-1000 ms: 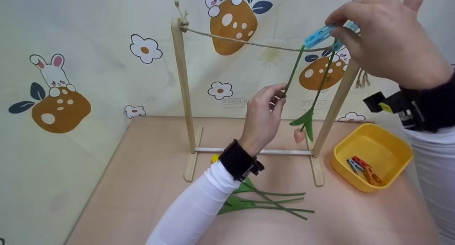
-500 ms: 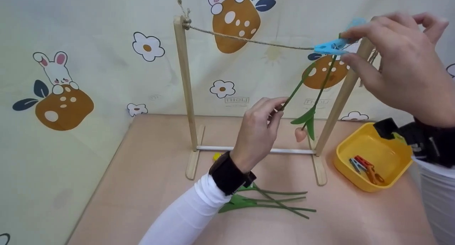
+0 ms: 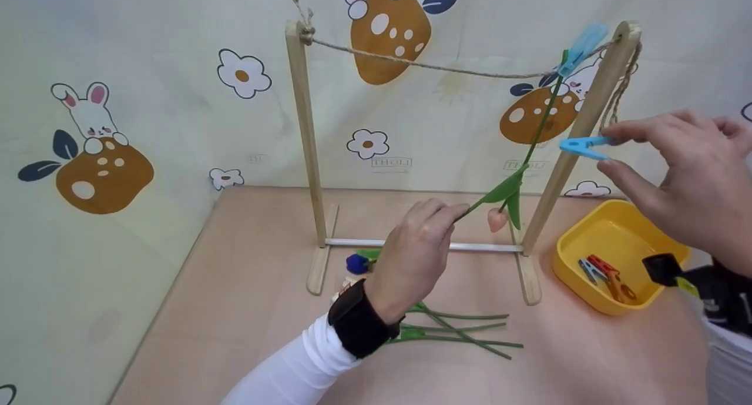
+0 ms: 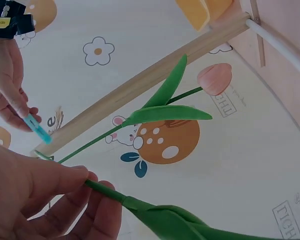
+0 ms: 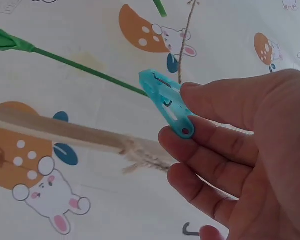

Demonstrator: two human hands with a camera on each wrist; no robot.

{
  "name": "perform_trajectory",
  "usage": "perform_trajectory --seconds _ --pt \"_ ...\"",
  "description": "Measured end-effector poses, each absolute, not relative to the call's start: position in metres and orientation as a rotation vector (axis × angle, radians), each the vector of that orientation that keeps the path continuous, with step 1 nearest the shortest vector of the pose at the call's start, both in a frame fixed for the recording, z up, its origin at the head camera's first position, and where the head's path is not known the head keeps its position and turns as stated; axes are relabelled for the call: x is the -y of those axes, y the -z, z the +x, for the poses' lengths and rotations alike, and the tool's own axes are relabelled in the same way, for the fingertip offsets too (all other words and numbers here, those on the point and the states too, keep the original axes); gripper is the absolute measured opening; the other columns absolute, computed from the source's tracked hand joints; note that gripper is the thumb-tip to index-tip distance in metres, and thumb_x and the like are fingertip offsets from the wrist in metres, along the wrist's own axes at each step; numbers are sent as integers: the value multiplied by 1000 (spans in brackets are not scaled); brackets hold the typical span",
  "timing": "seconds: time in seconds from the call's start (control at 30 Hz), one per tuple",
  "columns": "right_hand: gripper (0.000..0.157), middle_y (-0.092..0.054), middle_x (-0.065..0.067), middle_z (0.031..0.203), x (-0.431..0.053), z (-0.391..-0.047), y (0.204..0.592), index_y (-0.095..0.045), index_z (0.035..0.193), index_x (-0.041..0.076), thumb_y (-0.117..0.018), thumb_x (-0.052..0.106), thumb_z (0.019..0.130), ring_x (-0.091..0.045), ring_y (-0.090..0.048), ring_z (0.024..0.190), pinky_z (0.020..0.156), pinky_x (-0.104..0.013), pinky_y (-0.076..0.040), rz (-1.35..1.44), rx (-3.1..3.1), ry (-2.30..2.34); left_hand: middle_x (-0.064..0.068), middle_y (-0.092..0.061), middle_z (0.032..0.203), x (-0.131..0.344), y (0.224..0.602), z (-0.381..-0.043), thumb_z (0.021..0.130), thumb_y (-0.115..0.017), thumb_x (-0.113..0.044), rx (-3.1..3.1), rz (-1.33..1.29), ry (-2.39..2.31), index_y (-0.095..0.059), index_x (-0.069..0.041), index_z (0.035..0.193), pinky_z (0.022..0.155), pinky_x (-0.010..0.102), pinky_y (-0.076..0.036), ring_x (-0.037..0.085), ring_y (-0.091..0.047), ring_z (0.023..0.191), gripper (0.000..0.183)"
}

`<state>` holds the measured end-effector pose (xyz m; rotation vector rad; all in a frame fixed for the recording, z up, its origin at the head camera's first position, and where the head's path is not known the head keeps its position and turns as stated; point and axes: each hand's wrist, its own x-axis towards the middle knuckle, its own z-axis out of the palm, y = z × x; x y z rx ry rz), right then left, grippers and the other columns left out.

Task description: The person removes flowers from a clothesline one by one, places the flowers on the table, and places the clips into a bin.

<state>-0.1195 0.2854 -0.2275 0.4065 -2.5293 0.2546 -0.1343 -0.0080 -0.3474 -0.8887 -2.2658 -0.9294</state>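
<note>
In the head view, my left hand [image 3: 411, 258] pinches a green artificial flower stem [image 4: 105, 190], whose head lies outside the left wrist view. A dark blue flower head [image 3: 357, 264] shows beside that hand. My right hand [image 3: 693, 176] pinches a light blue clothespin [image 3: 583, 147] between thumb and fingers, right of the frame and apart from the rope. On the rope [image 3: 435, 67], a second blue clothespin [image 3: 583, 47] clips a pink tulip [image 3: 497, 220], which hangs head down. Its leaves pass close to the left hand's stem.
A wooden frame [image 3: 304, 140] carries the rope between two posts. Several green stems [image 3: 464, 328] lie on the table [image 3: 235, 334], their heads partly hidden by the left arm. A yellow bin [image 3: 617, 223] at right holds several clothespins [image 3: 605, 275].
My right hand has drawn the clothespin away from the rope, down and to the right. The left hand has lowered with its stem, and the blue flower head has come into view.
</note>
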Motion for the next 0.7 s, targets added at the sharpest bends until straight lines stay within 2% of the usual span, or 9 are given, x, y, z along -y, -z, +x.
perform_trajectory --seconds 0.2,0.4,0.53,0.7 --pt "35 -58 -37 117 -314 -123 263 -62 125 -13 -76 -1 95 -54 -39 116 114 -78 -11 233 2642 -294 4 -67 97 13 361 -122 99 -69 8 2425 -906 794 -75 -4 125 82 17 -56 16 -65 89 29" --pt "34 -56 -39 112 -351 -136 305 -61 121 -16 -74 1 95 -57 -38 109 106 -78 -9 59 2749 -399 6 -69 104 10 381 -109 95 -72 10 2616 -906 690 -76 -7 125 75 21 -59 17 -66 93 35" --pt "37 -59 -41 113 -373 -144 337 -60 121 -18 -77 1 95 -57 -39 105 97 -76 -7 -64 2827 -416 4 -69 102 6 396 -102 92 -75 10 2694 -912 582 -77 -8 119 72 21 -57 17 -66 92 32" --pt "38 -59 -43 115 -398 -150 374 -59 120 -18 -78 4 96 -60 -41 105 102 -80 -2 -236 2917 -418 1 -67 94 -1 416 -96 87 -80 8 2738 -941 408 -79 -9 109 65 18 -54 15 -62 83 28"
